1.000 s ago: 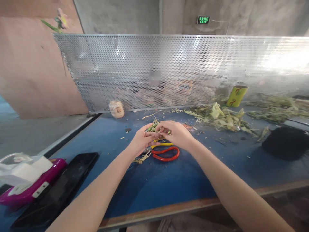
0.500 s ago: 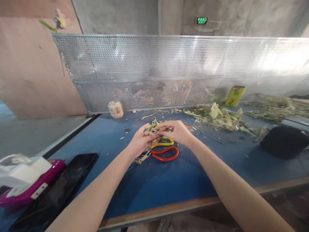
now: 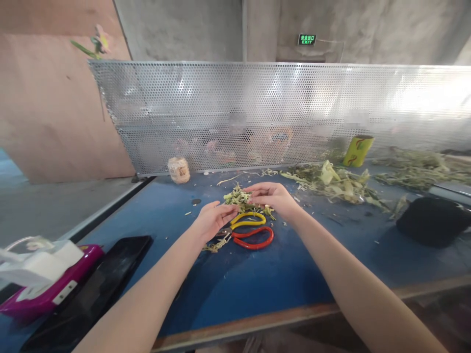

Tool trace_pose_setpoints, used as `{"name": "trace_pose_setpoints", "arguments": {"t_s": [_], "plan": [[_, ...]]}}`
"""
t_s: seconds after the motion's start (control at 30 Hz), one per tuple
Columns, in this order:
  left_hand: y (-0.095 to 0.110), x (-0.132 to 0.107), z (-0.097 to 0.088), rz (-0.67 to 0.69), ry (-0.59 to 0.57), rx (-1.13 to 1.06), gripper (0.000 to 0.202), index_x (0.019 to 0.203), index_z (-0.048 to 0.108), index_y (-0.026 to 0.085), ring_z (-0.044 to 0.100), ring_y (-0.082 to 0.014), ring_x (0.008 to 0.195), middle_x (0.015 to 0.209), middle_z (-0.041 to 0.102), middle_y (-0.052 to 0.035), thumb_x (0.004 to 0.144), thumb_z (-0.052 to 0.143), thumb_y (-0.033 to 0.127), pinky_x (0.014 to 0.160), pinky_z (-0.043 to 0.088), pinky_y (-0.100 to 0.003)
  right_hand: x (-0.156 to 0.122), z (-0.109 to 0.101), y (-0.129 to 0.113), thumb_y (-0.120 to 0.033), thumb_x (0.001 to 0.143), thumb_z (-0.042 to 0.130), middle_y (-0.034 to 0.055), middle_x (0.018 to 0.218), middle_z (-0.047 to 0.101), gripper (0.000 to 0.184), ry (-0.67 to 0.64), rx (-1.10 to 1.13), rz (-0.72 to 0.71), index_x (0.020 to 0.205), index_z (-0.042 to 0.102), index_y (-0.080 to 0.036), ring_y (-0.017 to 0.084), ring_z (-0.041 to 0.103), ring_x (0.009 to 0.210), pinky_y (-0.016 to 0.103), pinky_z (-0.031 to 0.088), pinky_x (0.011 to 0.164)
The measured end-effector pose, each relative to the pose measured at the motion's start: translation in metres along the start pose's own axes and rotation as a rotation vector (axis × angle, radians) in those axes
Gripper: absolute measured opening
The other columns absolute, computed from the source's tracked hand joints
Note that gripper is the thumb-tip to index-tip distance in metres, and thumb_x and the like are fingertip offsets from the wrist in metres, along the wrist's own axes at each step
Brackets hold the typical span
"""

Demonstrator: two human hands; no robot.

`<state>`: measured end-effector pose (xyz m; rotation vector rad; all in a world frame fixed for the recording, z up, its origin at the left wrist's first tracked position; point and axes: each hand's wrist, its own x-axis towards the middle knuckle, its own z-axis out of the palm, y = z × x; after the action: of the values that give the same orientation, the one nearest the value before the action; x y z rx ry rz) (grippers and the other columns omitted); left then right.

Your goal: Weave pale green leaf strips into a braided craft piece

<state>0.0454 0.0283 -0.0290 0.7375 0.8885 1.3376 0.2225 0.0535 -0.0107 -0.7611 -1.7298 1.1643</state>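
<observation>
A small heap of pale green dried plant strips (image 3: 238, 197) lies on the blue table between my hands. My left hand (image 3: 212, 221) is at its near left side, fingers stretched out and nothing visible in them. My right hand (image 3: 274, 198) rests at the heap's right side, fingers slightly bent and apart, the tips touching the strips. Just below the heap lies a pair of scissors with one yellow and one red handle (image 3: 253, 240); the blades point left, partly behind my left hand. A short plaited strand (image 3: 217, 245) lies by the blades.
A perforated metal screen (image 3: 206, 108) closes off the table's back. Before it stand a cream-coloured roll (image 3: 179, 170) and a yellow tube (image 3: 358, 151). Loose husks (image 3: 334, 184) and a black object (image 3: 434, 220) lie at right. A black phone (image 3: 95, 289) and a magenta power strip (image 3: 55, 294) lie at left.
My hands have moved apart from where their fingertips met over the heap. More of the strips and the scissors shows now. The view has tilted up slightly.
</observation>
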Motion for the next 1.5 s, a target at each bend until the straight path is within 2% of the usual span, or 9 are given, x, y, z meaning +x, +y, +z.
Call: {"name": "trace_pose_setpoints", "arguments": {"t_s": [0.27,0.47,0.6,0.73,0.83,1.0,1.2,1.4,1.5], "plan": [[0.0,-0.002,0.004,-0.016,-0.008,-0.048,0.068,0.13,0.011,-0.003,0.066,-0.0154,0.062,0.067,0.068,-0.0101,0.071,0.046,-0.009,0.062,0.054,-0.021,0.0,0.003,-0.001,-0.017,0.064,0.061,-0.0005,0.067,0.061,0.02,-0.051,0.054,0.019,0.083,0.058,-0.017,0.007,0.052,0.053,0.02,0.041,0.047],[0.003,-0.007,0.006,-0.028,-0.039,-0.08,0.061,0.128,0.017,-0.002,0.066,-0.014,0.063,0.069,0.068,-0.0101,0.075,0.047,-0.004,0.054,0.052,-0.014,0.001,0.009,0.003,-0.019,0.065,0.062,0.001,0.071,0.063,0.011,0.014,-0.083,-0.146,0.074,0.056,-0.017,0.011,0.06,0.069,0.023,0.046,0.06],[0.004,-0.007,0.007,-0.004,-0.015,-0.095,0.058,0.127,0.019,0.002,0.065,-0.0111,0.058,0.065,0.067,-0.0051,0.076,0.045,-0.003,0.055,0.052,-0.014,0.0,0.011,0.004,-0.017,0.066,0.061,0.0006,0.072,0.064,0.011,-0.029,0.008,-0.129,0.076,0.055,-0.017,0.01,0.06,0.067,0.021,0.046,0.057],[0.002,-0.007,0.007,0.018,-0.048,-0.095,0.053,0.124,0.026,0.003,0.065,-0.013,0.062,0.068,0.067,-0.0065,0.075,0.046,-0.004,0.059,0.053,-0.018,-0.003,0.011,0.002,-0.016,0.067,0.06,0.0006,0.071,0.064,0.01,-0.152,0.031,-0.122,0.075,0.054,-0.017,0.01,0.059,0.062,0.02,0.044,0.052],[0.001,-0.008,0.007,0.029,-0.061,-0.098,0.052,0.123,0.027,0.003,0.065,-0.0119,0.059,0.066,0.067,-0.0062,0.075,0.046,-0.004,0.057,0.053,-0.017,-0.007,0.011,-0.003,-0.014,0.069,0.058,0.0011,0.073,0.064,0.004,-0.205,-0.155,-0.248,0.072,0.057,-0.017,0.011,0.06,0.068,0.022,0.045,0.058],[0.003,-0.012,0.012,0.041,-0.018,-0.077,0.057,0.126,0.024,0.002,0.062,-0.0092,0.056,0.067,0.066,-0.0054,0.074,0.048,-0.003,0.053,0.051,-0.015,-0.013,0.019,-0.01,-0.01,0.071,0.054,-0.0008,0.074,0.064,0.014,-0.233,-0.557,-0.547,0.074,0.063,-0.02,0.009,0.055,0.066,0.023,0.043,0.064],[0.001,-0.009,0.007,0.282,-0.06,0.208,0.069,0.129,0.025,0.011,0.059,-0.0116,0.058,0.068,0.061,0.0001,0.068,0.057,0.003,0.05,0.05,-0.022,-0.012,0.02,-0.009,-0.01,0.071,0.052,0.0006,0.076,0.064,0.013,-0.108,-0.351,-0.357,0.074,0.061,-0.019,0.009,0.058,0.067,0.02,0.045,0.057],[0.001,-0.013,0.003,0.459,-0.334,0.468,0.083,0.131,0.023,0.02,0.058,-0.0195,0.09,0.102,0.057,-0.0102,0.06,0.062,0.003,0.058,0.047,-0.021,-0.007,0.016,-0.01,-0.023,0.068,0.059,-0.0006,0.06,0.058,0.008,0.051,-0.06,-0.17,0.074,0.056,-0.018,0.01,0.055,0.051,0.018,0.039,0.036],[0.001,-0.021,0.006,0.54,-0.339,0.543,0.088,0.134,0.02,0.023,0.058,-0.019,0.092,0.104,0.059,-0.0106,0.06,0.064,0.005,0.062,0.046,-0.021,-0.005,0.015,-0.008,-0.025,0.067,0.061,0.0003,0.062,0.059,0.01,0.056,0.014,-0.189,0.072,0.055,-0.018,0.011,0.057,0.054,0.019,0.04,0.035]]}}
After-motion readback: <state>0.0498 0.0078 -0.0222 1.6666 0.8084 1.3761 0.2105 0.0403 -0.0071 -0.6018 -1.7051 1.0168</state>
